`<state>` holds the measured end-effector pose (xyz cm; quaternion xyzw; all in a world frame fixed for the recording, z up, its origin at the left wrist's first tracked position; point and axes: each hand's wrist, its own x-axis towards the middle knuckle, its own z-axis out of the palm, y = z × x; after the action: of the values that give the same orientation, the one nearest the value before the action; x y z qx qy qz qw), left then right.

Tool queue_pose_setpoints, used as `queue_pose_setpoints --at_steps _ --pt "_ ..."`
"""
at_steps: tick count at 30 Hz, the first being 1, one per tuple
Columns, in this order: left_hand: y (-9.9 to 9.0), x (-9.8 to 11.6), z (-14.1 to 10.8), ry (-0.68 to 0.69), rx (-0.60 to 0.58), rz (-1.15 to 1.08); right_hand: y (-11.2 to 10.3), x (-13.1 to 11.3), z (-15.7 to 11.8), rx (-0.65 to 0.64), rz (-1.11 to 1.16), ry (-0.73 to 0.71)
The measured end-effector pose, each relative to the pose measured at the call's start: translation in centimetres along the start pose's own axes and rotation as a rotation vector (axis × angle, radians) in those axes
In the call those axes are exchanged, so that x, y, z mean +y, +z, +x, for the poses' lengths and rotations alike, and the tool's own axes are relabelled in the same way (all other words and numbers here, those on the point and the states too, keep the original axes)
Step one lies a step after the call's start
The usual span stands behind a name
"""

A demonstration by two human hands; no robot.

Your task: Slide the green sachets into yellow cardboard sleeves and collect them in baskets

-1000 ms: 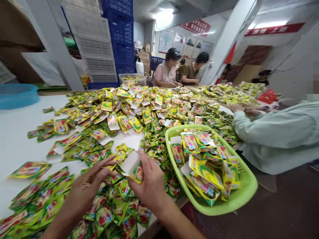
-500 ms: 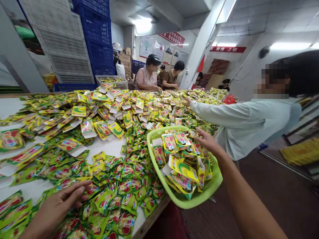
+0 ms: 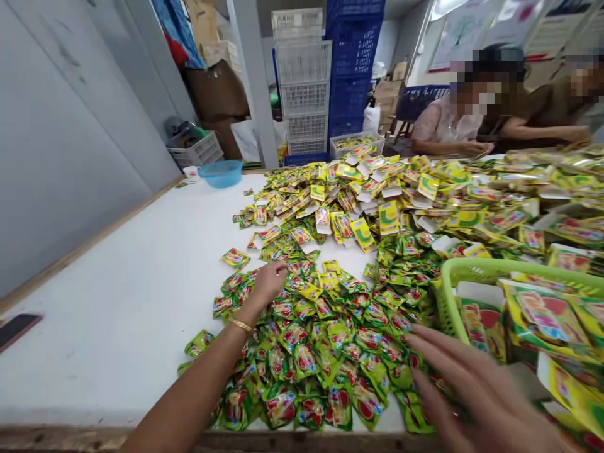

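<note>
My left hand (image 3: 270, 281), with a gold bangle at its wrist, is over the left side of a heap of green candy packets (image 3: 302, 358). Its fingers are curled in, and whatever they may hold is hidden. Blurred by motion, my right hand (image 3: 481, 384) has its fingers stretched out and apart, above the packets and just left of a light green plastic basket (image 3: 450, 302). Small yellow printed boxes (image 3: 538, 311) with white flaps fill the basket. A long pile of similar yellow boxes (image 3: 389, 217) lies behind the green packets.
White tabletop (image 3: 141, 283) shows on the left, with a dark phone (image 3: 19, 330) near the edge. A blue basin (image 3: 221, 174) stands at the back left. White crates (image 3: 304, 94) and blue crates (image 3: 352, 82) are stacked behind. Two co-workers (image 3: 438, 126) sit across the table.
The view has swung left. My right hand has come away from the basket's boxes to its left side. My left hand has reached farther over the packets, its fingers now curled.
</note>
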<state>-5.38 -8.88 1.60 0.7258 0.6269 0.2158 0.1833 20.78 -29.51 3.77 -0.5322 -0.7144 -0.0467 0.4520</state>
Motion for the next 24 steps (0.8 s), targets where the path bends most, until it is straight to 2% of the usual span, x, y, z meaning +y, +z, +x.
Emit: queue_pose_setpoints --at_steps 2,5,7,9,13,15,18,21,23,24 --pt "1.1 1.3 0.3 0.091 -0.078 0.023 3.2 -1.3 1.4 -0.091 0.009 -0.058" --pt "2.9 3.6 0.4 0.204 -0.222 0.055 7.7 -1.2 2.8 -0.123 0.04 0.044" --pt "3.6 4.4 0.3 0.217 -0.298 0.088 9.6 -0.4 2.6 -0.14 0.025 0.086" --pt "3.5 4.1 0.0 0.195 -0.33 0.115 10.3 0.5 1.6 -0.165 0.006 0.108" --pt "2.2 1.5 -1.0 0.123 -0.343 0.12 9.8 2.4 -0.7 -0.19 -0.035 0.181" --pt "1.5 0.4 -1.5 0.088 -0.336 0.118 9.7 3.5 -0.8 -0.161 -0.09 0.208" --pt "0.8 0.1 -1.9 0.048 -0.285 0.128 10.6 5.4 1.2 -0.145 -0.18 0.224" --pt "-0.1 1.1 -1.8 0.034 -0.125 0.059 12.1 7.2 4.0 -0.203 -0.184 0.256" --pt "-0.6 2.0 -1.9 0.038 -0.021 -0.103 12.9 7.8 5.4 -0.206 -0.153 0.282" --pt "-0.8 2.6 -2.1 0.043 -0.012 -0.211 13.1 7.9 5.8 -0.188 -0.137 0.298"
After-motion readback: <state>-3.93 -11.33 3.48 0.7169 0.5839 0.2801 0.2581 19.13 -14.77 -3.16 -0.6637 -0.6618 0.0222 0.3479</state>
